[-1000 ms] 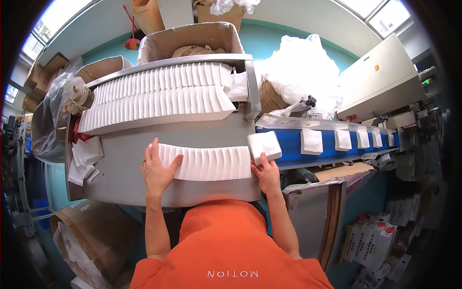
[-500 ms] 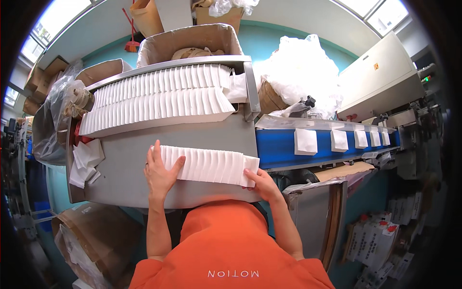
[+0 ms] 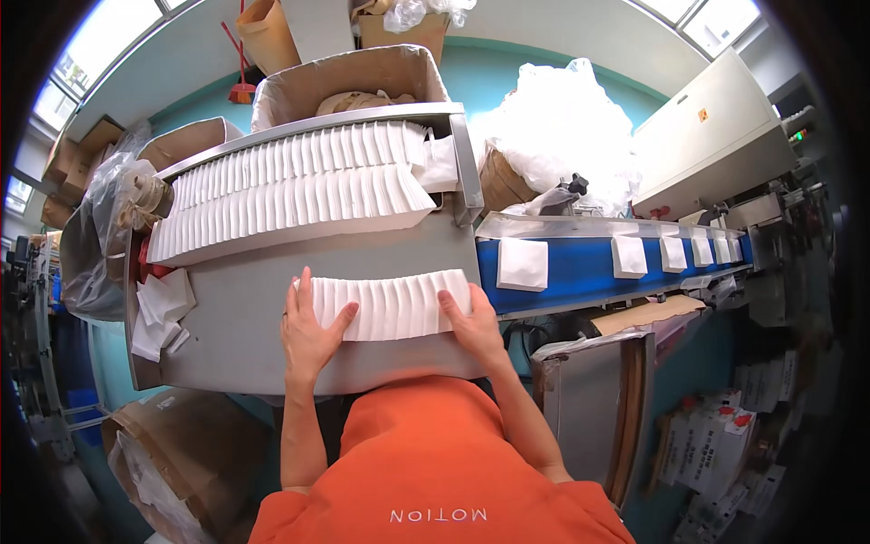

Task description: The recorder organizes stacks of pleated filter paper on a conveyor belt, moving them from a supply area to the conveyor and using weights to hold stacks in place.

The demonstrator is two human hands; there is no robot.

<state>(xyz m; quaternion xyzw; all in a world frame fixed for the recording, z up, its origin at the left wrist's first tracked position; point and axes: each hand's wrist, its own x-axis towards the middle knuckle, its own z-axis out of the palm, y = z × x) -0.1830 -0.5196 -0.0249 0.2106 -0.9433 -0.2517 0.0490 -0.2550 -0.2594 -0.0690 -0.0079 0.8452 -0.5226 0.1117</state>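
An end bundle (image 3: 460, 282) that jutted out half a second ago now sits flush, as the left hand (image 3: 311, 343) and right hand (image 3: 478, 333) clasp opposite ends of a white folded-paper row (image 3: 395, 306) near the front edge of a metal table (image 3: 231, 313). The row looks closely ridged, bowing slightly toward that edge.

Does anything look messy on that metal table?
Yes: the loose white sheets at the left end of the metal table. They lie crooked and overlapping, while the white row between the left hand and right hand is neatly lined up.
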